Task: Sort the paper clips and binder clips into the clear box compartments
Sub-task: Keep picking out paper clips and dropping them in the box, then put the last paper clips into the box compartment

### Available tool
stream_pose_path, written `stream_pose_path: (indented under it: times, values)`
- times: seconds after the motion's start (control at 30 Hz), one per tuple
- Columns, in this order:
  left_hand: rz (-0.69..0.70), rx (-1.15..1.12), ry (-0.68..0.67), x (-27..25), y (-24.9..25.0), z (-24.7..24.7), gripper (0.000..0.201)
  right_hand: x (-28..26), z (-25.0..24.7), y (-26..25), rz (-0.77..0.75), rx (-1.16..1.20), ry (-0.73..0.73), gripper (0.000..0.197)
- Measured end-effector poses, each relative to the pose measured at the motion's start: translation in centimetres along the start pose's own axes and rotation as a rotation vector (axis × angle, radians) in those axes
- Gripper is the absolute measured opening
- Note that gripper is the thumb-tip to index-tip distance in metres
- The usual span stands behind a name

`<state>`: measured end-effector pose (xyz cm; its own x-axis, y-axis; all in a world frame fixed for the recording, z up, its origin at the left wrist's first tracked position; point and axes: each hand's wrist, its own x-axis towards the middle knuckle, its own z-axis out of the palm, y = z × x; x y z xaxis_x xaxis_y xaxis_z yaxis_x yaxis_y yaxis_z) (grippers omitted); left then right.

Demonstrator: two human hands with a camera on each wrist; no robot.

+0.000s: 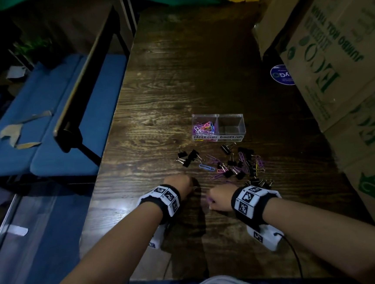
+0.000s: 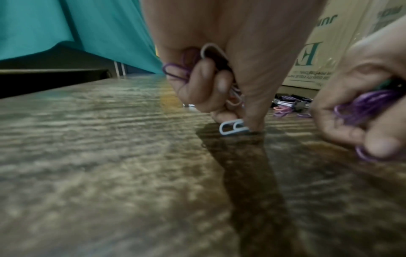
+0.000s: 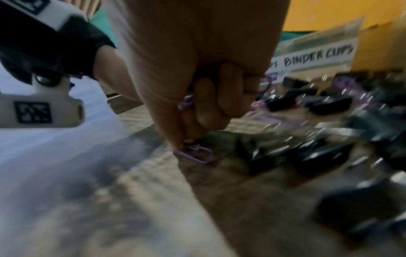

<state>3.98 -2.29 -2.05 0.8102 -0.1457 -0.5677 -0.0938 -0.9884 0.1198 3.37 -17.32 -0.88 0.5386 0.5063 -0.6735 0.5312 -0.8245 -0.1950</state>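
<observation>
Both hands work low on the bench (image 1: pixel 155 99), nearer the person than the clear box (image 1: pixel 218 128).

Left hand (image 1: pixel 181 183): grip curled round a bundle of paper clips (purple and white visible in the left wrist view), while thumb and forefinger pinch a white paper clip (image 2: pixel 232 127) right at the bench surface. Likely hoarding several per trip to save travel to the box.

Right hand (image 1: pixel 218 198): same pattern. Fingers closed on a bunch of purple clips, fingertips nipping a purple paper clip (image 3: pixel 195 153) off the wood. That view is motion-blurred, so the count held is unclear.

Between the hands and the box: mixed scatter of black binder clips (image 1: pixel 228 152) and loose paper clips (image 1: pixel 206 166), mostly purple, one blue.

Box sits beyond the scatter, labels facing the person. Its left compartment, marked PAPER CLIPS, holds coloured paper clips (image 1: pixel 203 127); its right one, marked BINDER CLIPS, looks empty. So paper clips seem to be going first.

Beyond and right of the box: stacked cardboard cartons (image 1: pixel 337 49).
</observation>
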Motion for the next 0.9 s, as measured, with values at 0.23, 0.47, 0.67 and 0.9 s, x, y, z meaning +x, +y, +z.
stream_pose_path:
  times: [0.23,0.47,0.67,0.9]
  values:
    - [0.057,-0.099,-0.002,1.0,-2.1,-3.9,0.037,0.0,-7.1,3.6,0.034,0.164,0.060,0.012]
    - [0.048,-0.099,-0.022,5.4,-4.5,-9.7,0.043,5.2,-16.2,6.6,0.187,0.141,0.277,0.030]
    - [0.036,-0.013,-0.061,8.3,-4.3,-12.9,0.036,10.3,-17.6,6.1,0.209,0.051,0.069,0.037]
    - [0.102,0.008,0.015,11.2,-1.8,-16.0,0.039,8.5,-17.7,7.3,0.072,0.270,0.208,0.031]
